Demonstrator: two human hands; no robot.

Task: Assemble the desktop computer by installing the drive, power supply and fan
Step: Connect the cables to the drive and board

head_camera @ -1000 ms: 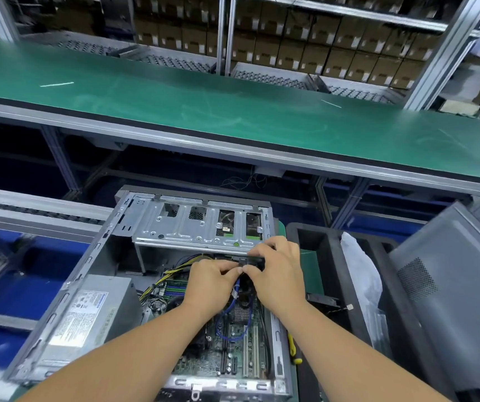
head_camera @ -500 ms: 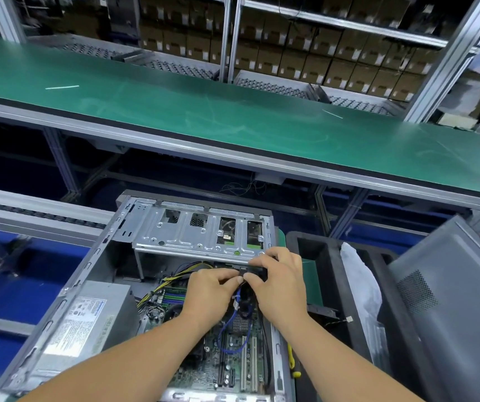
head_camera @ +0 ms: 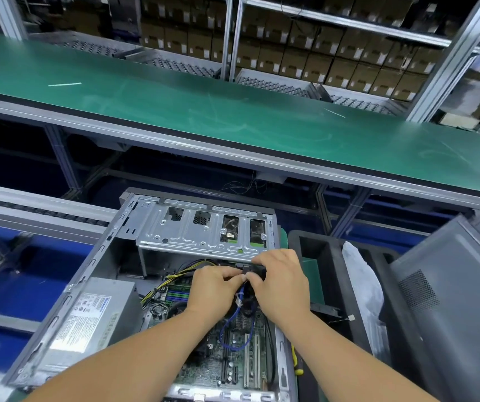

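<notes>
The open computer case (head_camera: pixel 67 311) lies on its side below me. Its silver drive cage (head_camera: pixel 192 230) spans the far end, and a drive shows through the cage cutouts (head_camera: pixel 257 230). The grey power supply (head_camera: pixel 93 314) sits in the near left corner. The motherboard (head_camera: pixel 233 358) is exposed, with a blue cable (head_camera: pixel 237 317) looping over it. My left hand (head_camera: pixel 212 288) and my right hand (head_camera: pixel 282 280) meet just under the cage edge, both pinching a small black cable connector (head_camera: pixel 246 269). Yellow and black power wires (head_camera: pixel 180 274) run left of my hands.
A black foam tray (head_camera: pixel 320 256) with a white plastic bag (head_camera: pixel 363 288) stands right of the case. A grey side panel (head_camera: pixel 450 303) leans at the far right. A yellow-handled tool (head_camera: pixel 297 361) lies beside the case. The green conveyor belt (head_camera: pixel 233 117) runs across above.
Both hands stay together on the connector under the cage edge, shifting only slightly. The view has tilted a little.
</notes>
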